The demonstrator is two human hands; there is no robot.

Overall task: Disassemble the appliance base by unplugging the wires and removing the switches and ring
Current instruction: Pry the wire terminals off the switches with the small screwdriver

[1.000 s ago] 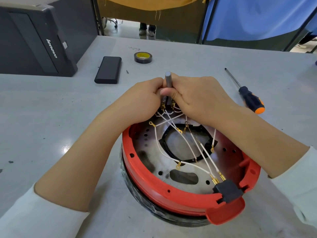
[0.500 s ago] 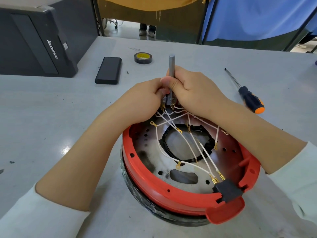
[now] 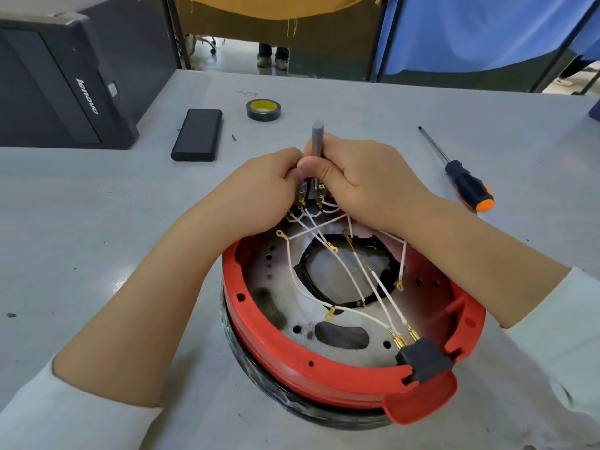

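Grey tabletop (image 3: 97, 222) runs back to blue and yellow curtains, with a black computer case (image 3: 65, 86), a dark flat box (image 3: 198, 134), a roll of black tape (image 3: 263, 109) and an orange-tipped screwdriver (image 3: 467, 186) lying well apart from the work; the round red base (image 3: 292, 355) sits open side up near the front edge, white wires (image 3: 337, 271) fanning across its metal floor from a black connector block (image 3: 425, 362) at the near rim to a cluster of switches (image 3: 310, 198) at the far rim; both hands meet over that far cluster, so the work lies straight below the fingers and away from the person; the right hand (image 3: 367, 186) is curled round a thin grey tool (image 3: 317, 141) that stands almost upright, its tip down among the brass terminals; the left hand (image 3: 259, 190) is curled tight just beside it, fingertips pinching at the switch cluster, though exactly which part it holds is hidden; I judge the next pull has to go upward along the tool's line, the left hand steadying; several ring terminals already lie loose, the near block's wires still plugged in.
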